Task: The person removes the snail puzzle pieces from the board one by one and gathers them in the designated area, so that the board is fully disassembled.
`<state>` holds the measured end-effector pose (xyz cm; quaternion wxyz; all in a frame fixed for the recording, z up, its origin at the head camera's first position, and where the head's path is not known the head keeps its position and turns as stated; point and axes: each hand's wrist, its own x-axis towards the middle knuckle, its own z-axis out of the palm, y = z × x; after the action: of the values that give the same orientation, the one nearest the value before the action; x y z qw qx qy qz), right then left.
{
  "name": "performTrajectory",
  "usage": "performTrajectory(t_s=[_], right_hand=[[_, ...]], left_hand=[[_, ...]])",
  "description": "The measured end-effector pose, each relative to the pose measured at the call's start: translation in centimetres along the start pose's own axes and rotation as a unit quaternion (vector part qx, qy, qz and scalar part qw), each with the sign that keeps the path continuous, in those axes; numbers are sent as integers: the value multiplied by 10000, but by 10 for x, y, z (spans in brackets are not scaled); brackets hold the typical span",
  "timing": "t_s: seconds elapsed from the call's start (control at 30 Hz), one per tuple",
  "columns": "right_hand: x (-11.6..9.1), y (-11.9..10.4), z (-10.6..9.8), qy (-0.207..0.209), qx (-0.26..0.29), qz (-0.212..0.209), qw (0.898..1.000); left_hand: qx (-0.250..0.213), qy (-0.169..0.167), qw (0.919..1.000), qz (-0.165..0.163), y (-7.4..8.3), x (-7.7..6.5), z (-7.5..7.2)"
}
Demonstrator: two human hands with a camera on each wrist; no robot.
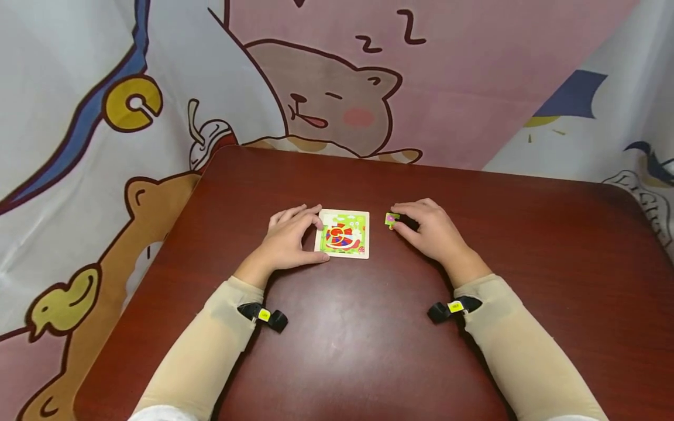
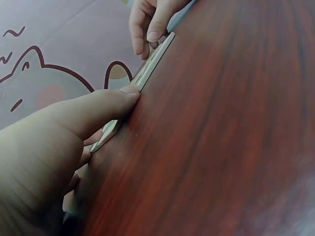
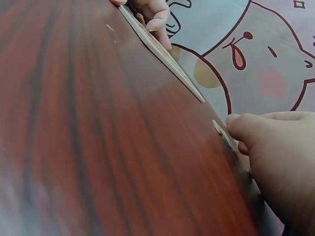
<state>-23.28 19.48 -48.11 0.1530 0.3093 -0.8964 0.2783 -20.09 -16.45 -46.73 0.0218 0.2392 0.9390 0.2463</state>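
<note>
On the table lies a square snail jigsaw puzzle [image 1: 344, 234] with a pale wooden border, its picture red, blue and green. My left hand [image 1: 291, 237] holds it by the left side, thumb at the near edge and fingers toward the far edge. The left wrist view shows that thumb [image 2: 123, 98] against the board's edge [image 2: 157, 61]. Just right of the board, my right hand [image 1: 434, 231] pinches a small green puzzle piece [image 1: 391, 220] with a pink mark between thumb and fingers. In the right wrist view the piece [image 3: 224, 136] is edge-on, low over the table.
The dark red-brown wooden table [image 1: 363, 339] extends around both hands. Behind it hangs a cloth [image 1: 447, 88] printed with cartoon animals. Black straps [image 1: 263, 316] with yellow labels sit at both wrists, over beige sleeves [image 1: 205, 345].
</note>
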Motion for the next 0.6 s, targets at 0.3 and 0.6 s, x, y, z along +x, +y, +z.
performTrajectory(t_s=[0.3, 0.6], right_hand=[[24, -28, 26, -60, 179, -105, 9998], [46, -62, 49, -594, -13, 225, 9980]], left_hand=[[17, 46, 10000, -16, -2, -3, -2], [-6, 35, 10000, 37, -1, -2, -2]])
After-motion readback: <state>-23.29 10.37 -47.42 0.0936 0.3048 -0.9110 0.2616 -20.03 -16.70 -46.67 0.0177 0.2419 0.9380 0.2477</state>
